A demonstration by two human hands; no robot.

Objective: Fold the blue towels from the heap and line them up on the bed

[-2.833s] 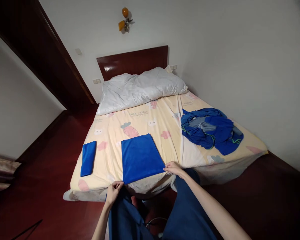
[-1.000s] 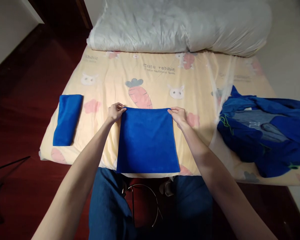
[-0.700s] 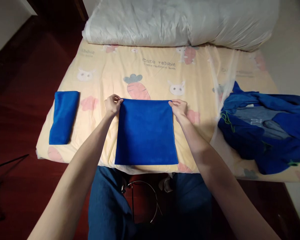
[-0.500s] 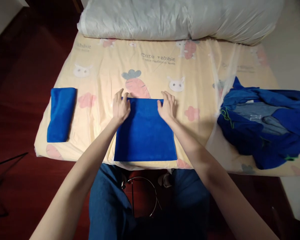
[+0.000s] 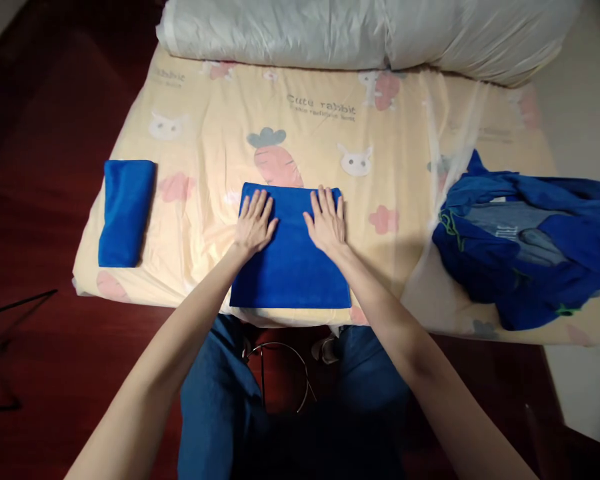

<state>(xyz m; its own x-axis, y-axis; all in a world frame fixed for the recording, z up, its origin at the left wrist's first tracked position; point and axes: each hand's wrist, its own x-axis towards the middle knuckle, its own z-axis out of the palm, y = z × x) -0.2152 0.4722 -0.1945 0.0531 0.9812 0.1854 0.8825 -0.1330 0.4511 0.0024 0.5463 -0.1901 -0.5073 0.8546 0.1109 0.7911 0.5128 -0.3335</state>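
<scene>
A blue cloth (image 5: 290, 273) lies flat as a near-square at the front edge of the bed, straight in front of me. My left hand (image 5: 255, 222) rests palm down on its upper left part, fingers spread. On the upper right part lies my right hand (image 5: 326, 221), also flat with the fingers apart. Neither hand grips anything. Off to the left is a second blue cloth (image 5: 127, 213), folded into a narrow rectangle. A loose heap of blue clothing (image 5: 525, 247), with a grey part bearing white letters, spreads over the right side.
A yellow sheet (image 5: 205, 153) with rabbit and carrot prints covers the bed. Along the far side runs a bulky rolled white quilt (image 5: 280, 33). Below the front edge are my legs and a metal ring frame (image 5: 280, 345). Black thin legs of a stand (image 5: 17, 312) show at left.
Both hands have gone from the cloth's top corners to lying flat on it, with fingers extended. The cloth's far edge is now uncovered. The view has shifted slightly.
</scene>
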